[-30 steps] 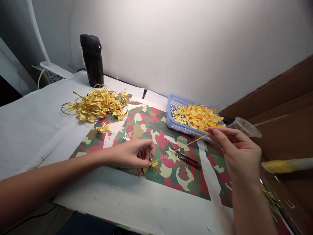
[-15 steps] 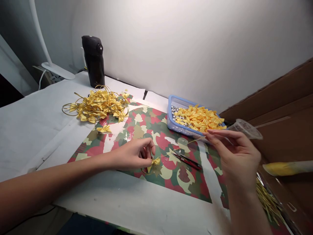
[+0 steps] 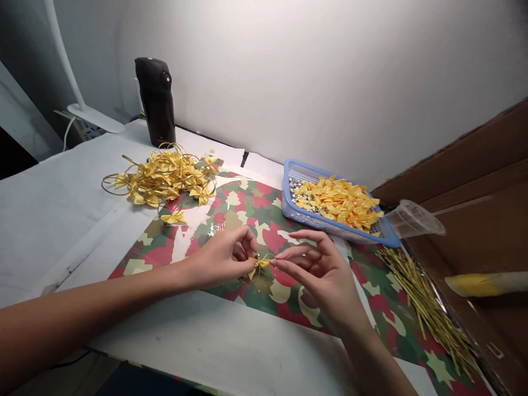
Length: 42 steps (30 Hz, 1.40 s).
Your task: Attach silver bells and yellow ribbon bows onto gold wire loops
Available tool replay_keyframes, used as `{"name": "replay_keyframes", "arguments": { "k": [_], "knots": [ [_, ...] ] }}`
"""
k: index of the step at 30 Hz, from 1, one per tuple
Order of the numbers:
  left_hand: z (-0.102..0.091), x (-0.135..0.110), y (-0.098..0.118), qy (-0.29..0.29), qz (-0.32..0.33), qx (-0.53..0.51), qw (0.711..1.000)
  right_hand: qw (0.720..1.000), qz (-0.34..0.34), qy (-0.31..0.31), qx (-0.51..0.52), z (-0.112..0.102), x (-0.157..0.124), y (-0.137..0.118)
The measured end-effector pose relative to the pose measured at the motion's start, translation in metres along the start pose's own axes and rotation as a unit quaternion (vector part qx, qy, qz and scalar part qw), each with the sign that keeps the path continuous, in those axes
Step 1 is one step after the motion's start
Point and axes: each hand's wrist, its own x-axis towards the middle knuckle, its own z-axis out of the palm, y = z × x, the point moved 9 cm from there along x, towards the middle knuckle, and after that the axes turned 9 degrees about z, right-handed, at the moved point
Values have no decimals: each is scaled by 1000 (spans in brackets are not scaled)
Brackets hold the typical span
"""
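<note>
My left hand (image 3: 225, 257) pinches a small yellow ribbon bow (image 3: 260, 265) with a tiny bell, just above the red and green patterned sheet (image 3: 231, 220). From the other side my right hand (image 3: 317, 272) meets it, thumb and forefinger closed on the bow's right edge and the other fingers spread. A thin gold cord loops under the bow; where its ends run I cannot see.
A blue basket (image 3: 291, 212) of yellow ribbon pieces and silver bells stands behind my right hand. Finished bows on gold loops lie heaped (image 3: 165, 176) at back left. Gold cords (image 3: 424, 305) lie at right, near a clear cup (image 3: 412, 219). A black device (image 3: 155, 102) stands by the wall.
My right hand came down and to the left, from holding the gold cord taut near the basket to meeting the bow at my left hand. The left hand barely shifted.
</note>
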Motion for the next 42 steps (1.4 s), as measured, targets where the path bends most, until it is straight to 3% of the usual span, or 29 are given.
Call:
{"name": "replay_keyframes", "arguments": {
  "k": [4, 10, 18, 29, 42],
  "knots": [
    [2, -1, 3, -3, 11, 13, 1000, 997, 64, -29, 16, 12, 3, 18],
    [3, -1, 2, 2, 12, 9, 1000, 995, 88, -37, 5, 15, 7, 33],
    [0, -3, 0, 24, -8, -2, 1000, 990, 104, -72, 61, 20, 7, 35],
    [-1, -1, -3, 38, -26, -50, 998, 986, 158, -45, 28, 17, 11, 49],
    [4, -2, 1, 20, -18, -77, 997, 984, 157, -64, 46, 19, 10, 47]
  ]
}}
